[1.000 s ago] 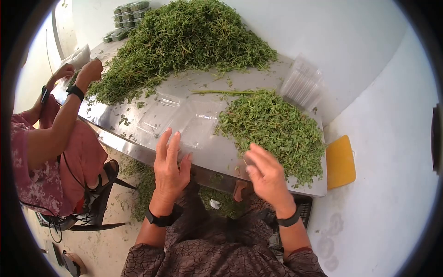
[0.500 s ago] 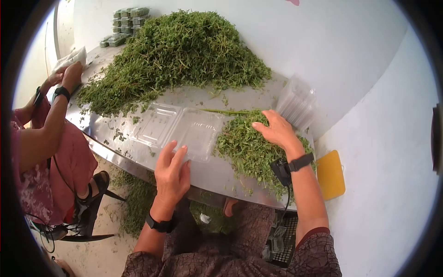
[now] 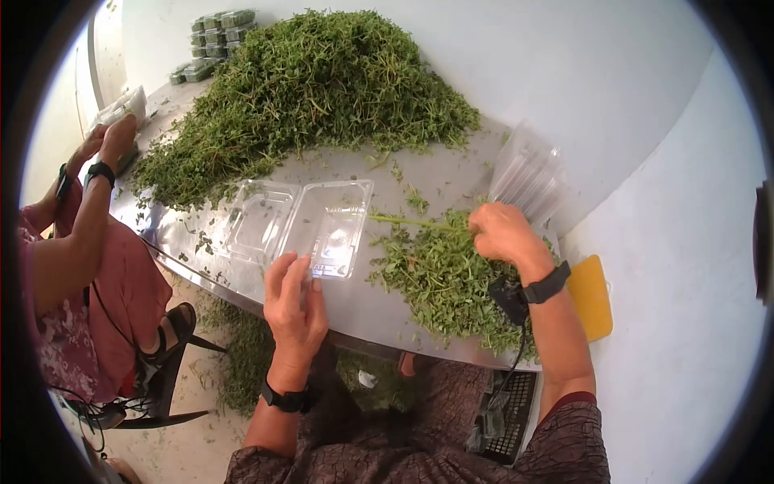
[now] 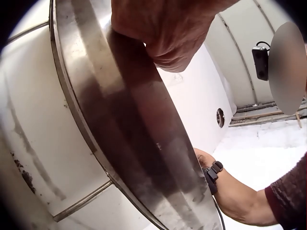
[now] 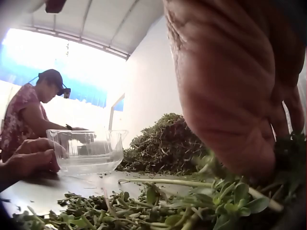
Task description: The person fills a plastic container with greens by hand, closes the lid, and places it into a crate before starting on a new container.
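A clear plastic clamshell box point(image 3: 326, 222) lies opened out on the metal table, its lid point(image 3: 260, 218) spread to the left. My left hand point(image 3: 294, 310) holds the box by its near wall, thumb and fingers at the rim; the right wrist view shows this hand point(image 5: 29, 158) against the box's side. My right hand point(image 3: 509, 234) reaches into the smaller heap of purslane greens point(image 3: 435, 282) with fingers curled down among the sprigs, their tips hidden. A long green stem point(image 3: 411, 220) runs leftward from beside that hand.
A big mound of greens point(image 3: 322, 97) covers the back of the table point(image 3: 451, 173). Nested empty boxes point(image 3: 528, 173) lean by the wall, and filled boxes point(image 3: 214, 36) are stacked at back left. A yellow board point(image 3: 592, 298) stands at right. Another person point(image 3: 89, 266) works at left.
My right hand has moved out over the smaller heap and curled its fingers into it. My left hand has come to the box and taken its near rim; the box has shifted slightly.
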Demonstrator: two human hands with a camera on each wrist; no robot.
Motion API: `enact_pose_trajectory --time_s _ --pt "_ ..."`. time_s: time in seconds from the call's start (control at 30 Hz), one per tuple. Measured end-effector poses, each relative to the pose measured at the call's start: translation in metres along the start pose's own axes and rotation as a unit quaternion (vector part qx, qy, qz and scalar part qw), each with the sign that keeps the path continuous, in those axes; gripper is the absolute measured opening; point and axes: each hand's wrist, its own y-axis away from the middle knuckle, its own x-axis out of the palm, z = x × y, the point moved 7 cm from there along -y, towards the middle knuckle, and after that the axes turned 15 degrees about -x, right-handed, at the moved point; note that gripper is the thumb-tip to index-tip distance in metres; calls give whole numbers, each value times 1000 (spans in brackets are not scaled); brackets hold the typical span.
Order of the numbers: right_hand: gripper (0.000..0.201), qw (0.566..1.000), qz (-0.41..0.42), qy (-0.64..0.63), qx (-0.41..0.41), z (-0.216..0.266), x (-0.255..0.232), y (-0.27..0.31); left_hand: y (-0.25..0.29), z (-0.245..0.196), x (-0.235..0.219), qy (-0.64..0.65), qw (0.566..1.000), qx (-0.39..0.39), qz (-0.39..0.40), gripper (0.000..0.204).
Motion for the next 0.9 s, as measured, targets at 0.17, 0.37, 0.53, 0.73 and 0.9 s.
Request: enact_pose_trajectory --time_s 0.17,0.37,0.53,0.73,0.9 --pt "19 981 -166 98 -35 7 -26 8 4 -1 2 -70 995 63 -36 36" --pt "27 981 -171 -6 -88 40 -15 -31 5 -1 2 -58 996 50 -34 35" --pt "17 997 -7 31 -65 49 25 -66 6 0 3 -81 993 80 -37 37" --pt "11 994 -86 53 -48 41 6 -65 5 -4 3 -81 991 95 -49 37" --pt "16 803 -347 -484 34 1 -32 -17 5 -1 4 -79 994 75 -32 38"
